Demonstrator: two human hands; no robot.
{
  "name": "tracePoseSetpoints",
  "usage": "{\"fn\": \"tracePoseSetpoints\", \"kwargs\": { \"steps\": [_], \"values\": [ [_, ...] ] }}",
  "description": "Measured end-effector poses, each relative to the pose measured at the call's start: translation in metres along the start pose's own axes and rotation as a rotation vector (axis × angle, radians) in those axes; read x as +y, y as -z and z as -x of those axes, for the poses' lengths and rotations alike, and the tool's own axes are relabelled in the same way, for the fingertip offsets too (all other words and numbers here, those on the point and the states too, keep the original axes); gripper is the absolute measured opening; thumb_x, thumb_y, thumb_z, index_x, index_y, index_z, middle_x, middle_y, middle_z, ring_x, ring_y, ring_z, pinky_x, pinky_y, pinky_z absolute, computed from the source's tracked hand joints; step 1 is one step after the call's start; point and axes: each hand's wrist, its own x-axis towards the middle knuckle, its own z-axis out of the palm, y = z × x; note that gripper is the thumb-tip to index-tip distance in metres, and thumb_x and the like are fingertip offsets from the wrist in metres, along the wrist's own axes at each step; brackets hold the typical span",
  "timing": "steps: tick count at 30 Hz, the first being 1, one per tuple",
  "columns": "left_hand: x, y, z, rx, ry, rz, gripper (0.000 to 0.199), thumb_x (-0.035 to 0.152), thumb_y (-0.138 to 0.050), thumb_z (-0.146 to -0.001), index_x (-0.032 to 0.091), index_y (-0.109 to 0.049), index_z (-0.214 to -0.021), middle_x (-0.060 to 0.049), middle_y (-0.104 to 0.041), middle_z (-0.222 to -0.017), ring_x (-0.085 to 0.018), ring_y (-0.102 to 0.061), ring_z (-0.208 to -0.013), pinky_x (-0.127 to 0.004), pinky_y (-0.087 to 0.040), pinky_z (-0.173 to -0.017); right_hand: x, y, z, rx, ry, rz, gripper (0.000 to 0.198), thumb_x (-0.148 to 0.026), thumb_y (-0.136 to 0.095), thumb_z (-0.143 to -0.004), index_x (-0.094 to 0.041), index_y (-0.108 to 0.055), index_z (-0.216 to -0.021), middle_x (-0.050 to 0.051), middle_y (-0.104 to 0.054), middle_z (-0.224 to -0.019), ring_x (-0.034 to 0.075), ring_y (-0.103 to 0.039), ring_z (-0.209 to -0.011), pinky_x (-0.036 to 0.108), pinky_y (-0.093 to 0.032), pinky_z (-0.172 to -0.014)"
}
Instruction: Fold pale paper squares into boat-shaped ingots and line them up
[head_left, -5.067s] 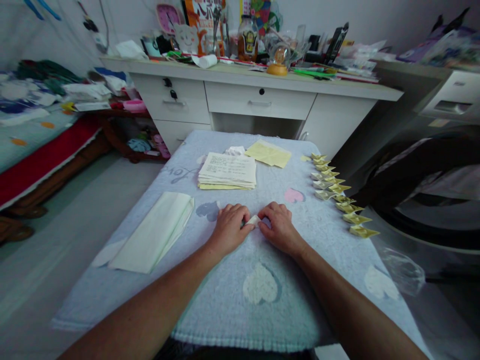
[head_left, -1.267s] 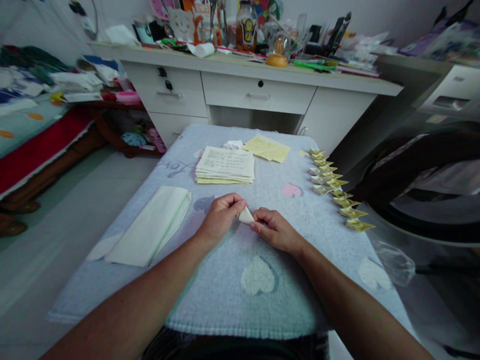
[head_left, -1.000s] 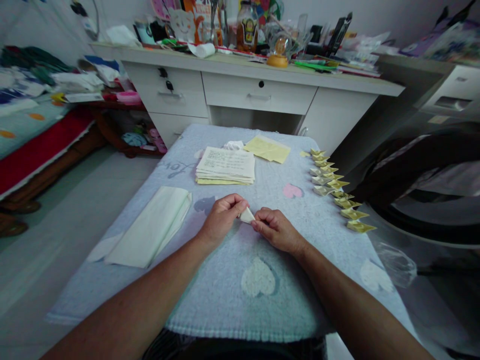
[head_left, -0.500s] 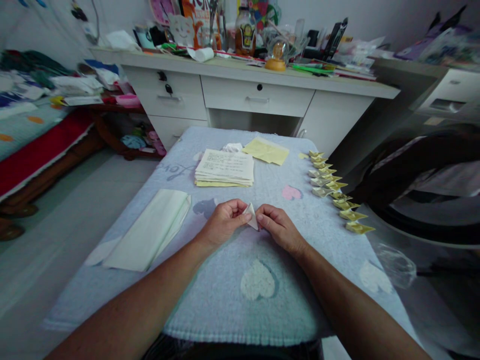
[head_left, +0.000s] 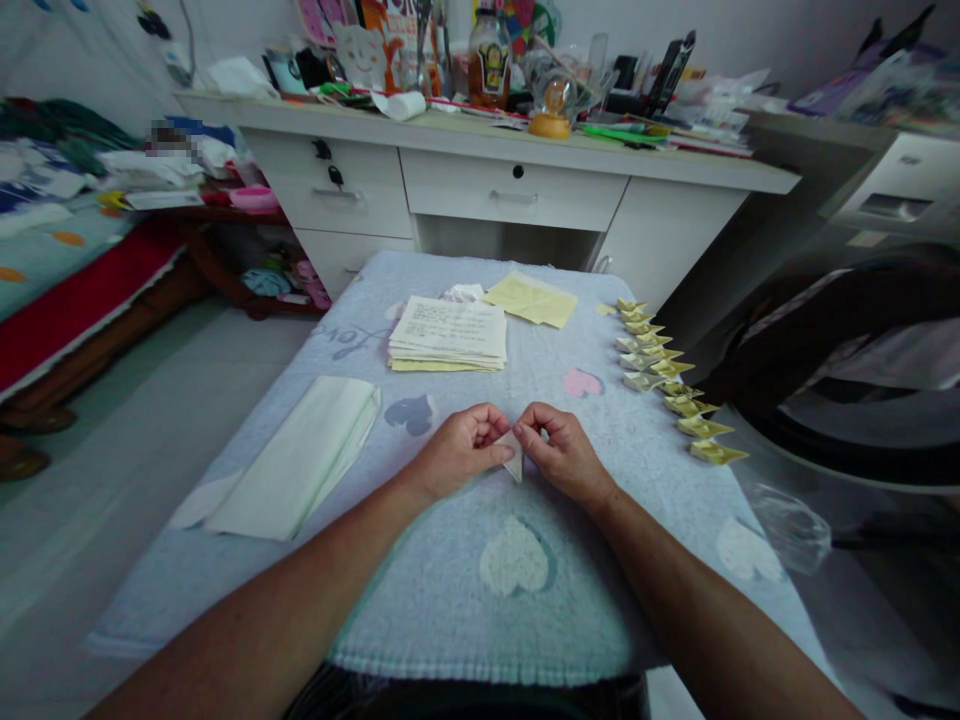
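Along the left side of the cloth-covered counter [head_left: 420,610] lies a folded bundle of pale sheets [head_left: 296,455], set aslant and touched by neither hand. To its right, farther back, sits a stack of handwritten pages [head_left: 448,325], slightly uneven at the edges, with yellow paper showing at the bottom. A crumpled white paper [head_left: 463,293] lies just behind that stack. Nearer the wearer, the left hand [head_left: 463,452] has its fingers clamped on a small folded paper [head_left: 514,465], the thumb laid flat across the near face. The piece is held between the two hands at the middle of the counter, with one point directed down toward the wearer; whether it touches the cloth cannot be told. Behind it, well apart, rest yellow sheets [head_left: 531,299]. The right hand [head_left: 564,455] has thumb and forefinger together at the upper right edge of the piece, apparently pinching it. The step in hand is judged to be working a fold into this piece. The next move would call for a firm left hold while the right fingers align and press the edge, without tearing the layers. At the far right, a row of folded paper boats [head_left: 671,368], yellow and whitish, runs along the counter's edge, clear of both hands.
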Motion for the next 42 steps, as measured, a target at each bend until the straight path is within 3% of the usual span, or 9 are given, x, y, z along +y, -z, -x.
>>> {"fn": "tracePoseSetpoints", "kwargs": {
  "steps": [3, 7, 17, 28, 34, 42],
  "values": [
    [0.000, -0.001, -0.001, 0.040, -0.027, 0.009, 0.025, 0.024, -0.071, -0.070, 0.017, -0.051, -0.084, 0.006, -0.053, -0.068, -0.007, -0.052, -0.061, -0.019, -0.038, -0.059, 0.001, -0.001, 0.000, 0.000, -0.042, -0.076, 0.025, -0.038, -0.054, -0.086, -0.018, -0.054, -0.070, -0.003, -0.048, -0.061, 0.011, -0.043, -0.058, 0.024, -0.035, -0.057],
    [-0.001, 0.001, -0.003, 0.073, -0.072, 0.024, 0.024, 0.025, -0.069, -0.073, 0.017, -0.051, -0.086, 0.004, -0.058, -0.072, -0.009, -0.056, -0.065, -0.020, -0.041, -0.061, 0.004, -0.001, 0.000, -0.118, -0.098, -0.234, 0.030, -0.046, -0.056, -0.085, -0.017, -0.055, -0.076, -0.003, -0.048, -0.064, 0.011, -0.042, -0.059, 0.023, -0.035, -0.058],
    [-0.001, 0.000, -0.003, 0.081, -0.078, 0.032, 0.023, 0.031, -0.067, -0.076, 0.017, -0.052, -0.087, 0.005, -0.054, -0.067, -0.008, -0.052, -0.060, -0.019, -0.039, -0.059, 0.007, -0.003, 0.000, -0.116, -0.051, -0.159, 0.031, -0.041, -0.055, -0.084, -0.018, -0.048, -0.066, -0.005, -0.041, -0.059, 0.009, -0.036, -0.056, 0.022, -0.030, -0.054],
    [0.002, -0.001, -0.001, 0.038, -0.061, -0.032, 0.023, 0.025, -0.066, -0.074, 0.017, -0.051, -0.090, 0.007, -0.052, -0.064, -0.007, -0.050, -0.056, -0.019, -0.037, -0.055, 0.009, -0.003, 0.000, -0.081, -0.065, -0.142, 0.036, -0.046, -0.054, -0.087, -0.018, -0.048, -0.065, -0.005, -0.038, -0.057, 0.009, -0.034, -0.054, 0.022, -0.028, -0.052],
    [-0.001, 0.001, -0.002, 0.068, -0.078, -0.038, 0.022, 0.023, -0.065, -0.075, 0.017, -0.051, -0.091, 0.005, -0.056, -0.067, -0.008, -0.052, -0.060, -0.020, -0.038, -0.058, 0.012, -0.001, -0.001, -0.136, -0.113, -0.237, 0.034, -0.047, -0.054, -0.086, -0.017, -0.052, -0.069, -0.004, -0.043, -0.060, 0.009, -0.038, -0.055, 0.022, -0.031, -0.053],
    [-0.002, -0.001, -0.004, 0.117, -0.114, 0.026, 0.018, 0.028, -0.063, -0.080, 0.017, -0.052, -0.088, 0.004, -0.058, -0.068, -0.009, -0.055, -0.062, -0.020, -0.041, -0.059, 0.008, -0.002, -0.001, -0.145, -0.099, -0.161, 0.027, -0.039, -0.055, -0.083, -0.017, -0.051, -0.069, -0.003, -0.044, -0.062, 0.009, -0.038, -0.057, 0.022, -0.031, -0.055]
  ]
}}
